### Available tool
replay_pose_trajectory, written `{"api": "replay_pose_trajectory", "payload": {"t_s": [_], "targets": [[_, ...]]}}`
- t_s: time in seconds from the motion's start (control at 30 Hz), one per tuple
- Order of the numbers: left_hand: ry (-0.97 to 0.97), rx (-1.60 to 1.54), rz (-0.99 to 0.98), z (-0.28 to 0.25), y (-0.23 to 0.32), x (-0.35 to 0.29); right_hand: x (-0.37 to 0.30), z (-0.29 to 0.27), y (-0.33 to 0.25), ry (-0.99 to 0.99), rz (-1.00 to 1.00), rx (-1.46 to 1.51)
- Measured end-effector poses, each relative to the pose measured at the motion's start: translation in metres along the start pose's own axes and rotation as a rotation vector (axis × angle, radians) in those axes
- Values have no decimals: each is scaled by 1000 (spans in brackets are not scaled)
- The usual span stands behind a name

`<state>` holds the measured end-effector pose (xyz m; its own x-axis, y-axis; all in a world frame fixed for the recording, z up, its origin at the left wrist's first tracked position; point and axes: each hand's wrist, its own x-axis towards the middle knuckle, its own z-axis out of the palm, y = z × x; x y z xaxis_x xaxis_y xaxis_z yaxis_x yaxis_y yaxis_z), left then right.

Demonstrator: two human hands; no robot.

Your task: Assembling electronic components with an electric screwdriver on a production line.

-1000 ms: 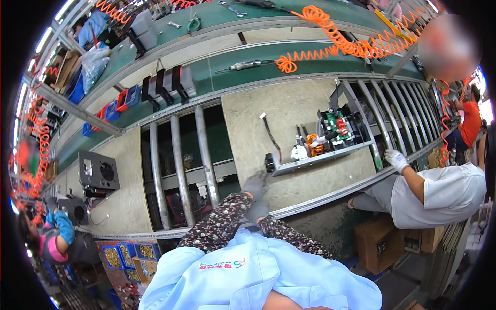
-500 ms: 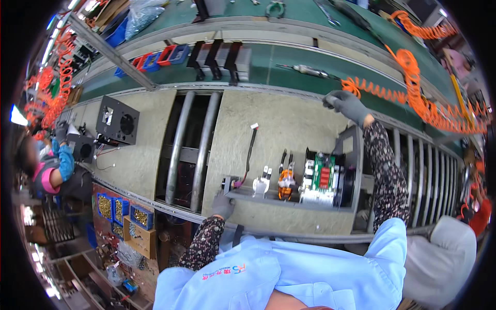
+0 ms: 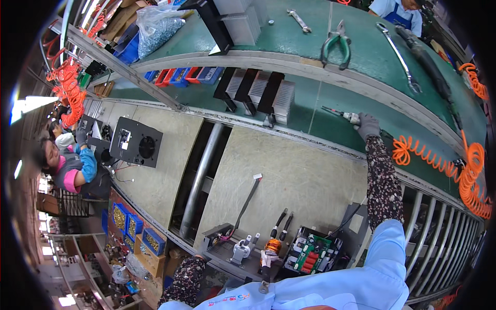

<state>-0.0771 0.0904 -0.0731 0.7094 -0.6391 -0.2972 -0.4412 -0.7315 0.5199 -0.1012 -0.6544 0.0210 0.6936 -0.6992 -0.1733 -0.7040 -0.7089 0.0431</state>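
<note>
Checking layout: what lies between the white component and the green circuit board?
The orange coil lies between the white component and green circuit board, in the head view.

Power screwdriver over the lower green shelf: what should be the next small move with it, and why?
Probably close the right hand firmly and lift the power screwdriver slightly: the gloved hand covers its rear end, while its slim bit points left over the lower green shelf.

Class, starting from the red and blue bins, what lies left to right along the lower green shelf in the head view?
Red and blue bins, finned metal blocks, power tool, gloved right hand, orange coiled hose.
</note>
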Motion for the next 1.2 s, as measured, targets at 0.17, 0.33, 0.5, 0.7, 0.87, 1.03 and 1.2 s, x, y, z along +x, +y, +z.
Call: {"api": "replay_pose_trajectory", "payload": {"t_s": [0.17,0.33,0.5,0.7,0.87,1.03,1.2], "targets": [[225,-159,516,8,-34,7,-14,0,4,-40,46,39],[-319,252,-138,-13,-14,3,-96,-44,19,-163,154,263],[-346,-13,-103,-94,86,36,-213,-76,88,-161,150,647],[-727,-102,-44,-196,85,99,-352,-121,67,-246,428,1245],[-102,-263,195,-255,123,269,-349,-176,21,-285,351,1050],[-15,-787,-40,-245,144,453,-219,-176,-61,-210,-142,749],[-379,-1045,-73,-220,156,545,-106,-165,-132,-411,55,844]]}}
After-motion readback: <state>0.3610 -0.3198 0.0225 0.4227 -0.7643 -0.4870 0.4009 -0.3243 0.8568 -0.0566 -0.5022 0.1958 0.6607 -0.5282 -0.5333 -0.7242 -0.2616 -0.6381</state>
